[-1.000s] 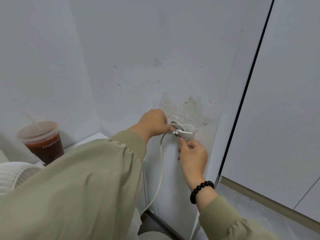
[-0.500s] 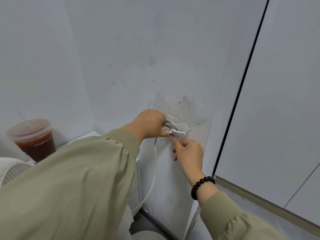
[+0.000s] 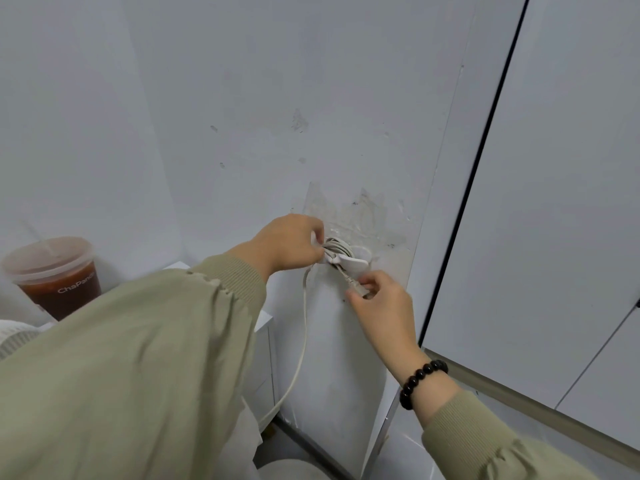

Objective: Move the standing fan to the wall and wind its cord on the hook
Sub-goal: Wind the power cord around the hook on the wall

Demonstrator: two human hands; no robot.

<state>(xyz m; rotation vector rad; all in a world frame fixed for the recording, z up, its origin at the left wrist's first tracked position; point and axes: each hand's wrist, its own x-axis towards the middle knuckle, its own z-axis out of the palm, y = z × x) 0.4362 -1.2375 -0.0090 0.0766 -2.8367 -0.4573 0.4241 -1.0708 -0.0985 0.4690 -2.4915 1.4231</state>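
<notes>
hook (image 3: 350, 261) on wall (image 3: 277, 98), cord (image 3: 302, 327) coiled on it | left hand (image 3: 289, 242) just left of hook, fingers curled, pinching the coils | right hand (image 3: 381, 308) just below hook, fingers pinching plug (image 3: 356, 289) | plug end slants down-right from hook, right hand nearer | 1 strand hangs below hook

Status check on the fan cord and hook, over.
Left hand grips cord coils on the wall hook. Right hand pinches the plug just below. Loose strand hangs toward the floor. Nothing in the way.
</notes>
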